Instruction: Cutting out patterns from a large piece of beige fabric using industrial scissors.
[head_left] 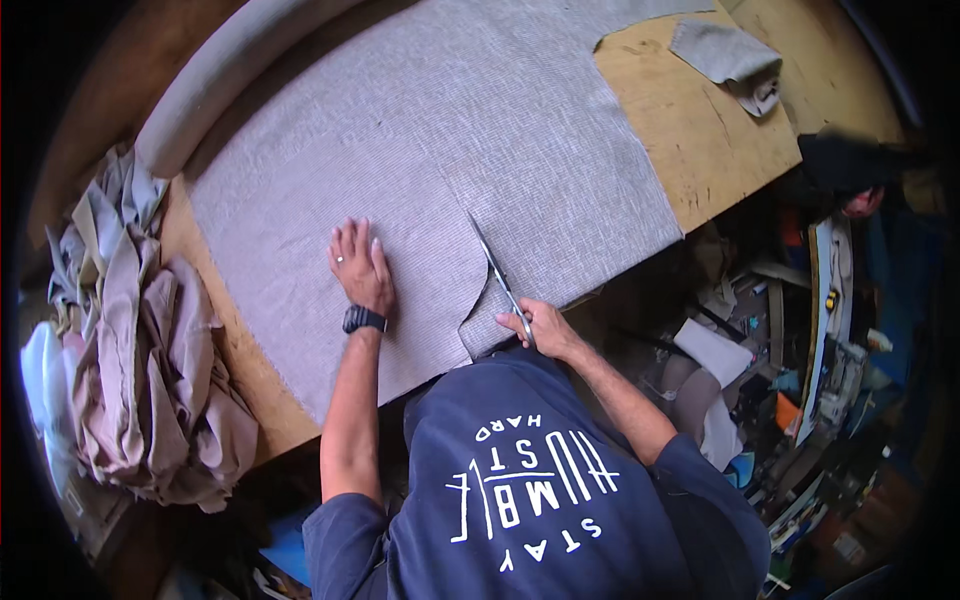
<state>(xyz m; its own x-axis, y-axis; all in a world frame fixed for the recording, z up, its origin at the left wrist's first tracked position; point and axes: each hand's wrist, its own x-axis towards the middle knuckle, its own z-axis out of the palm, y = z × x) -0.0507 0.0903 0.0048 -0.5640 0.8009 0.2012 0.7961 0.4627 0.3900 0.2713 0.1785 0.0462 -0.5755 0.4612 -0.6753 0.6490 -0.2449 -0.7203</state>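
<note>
My right hand (543, 327) is closed round the handles of a pair of scissors (505, 285) near the front edge of the table. The blades point away from me, at the edge of a pinkish-grey piece of fabric (300, 210), where a curved gap shows. This piece lies flat upon a larger grey woven fabric (560, 180) that spreads over the table. My left hand (360, 264) rests palm down on the pinkish-grey piece, its fingers stretched out. It wears a ring, and a dark watch (363, 319) sits on the wrist.
A thick fabric roll (205, 95) lies along the far left. Crumpled pinkish cloth (165, 370) hangs over the left end of the wooden table (665, 110). A grey scrap (730, 60) lies at the far right. Scraps and clutter (720, 360) cover the floor on the right.
</note>
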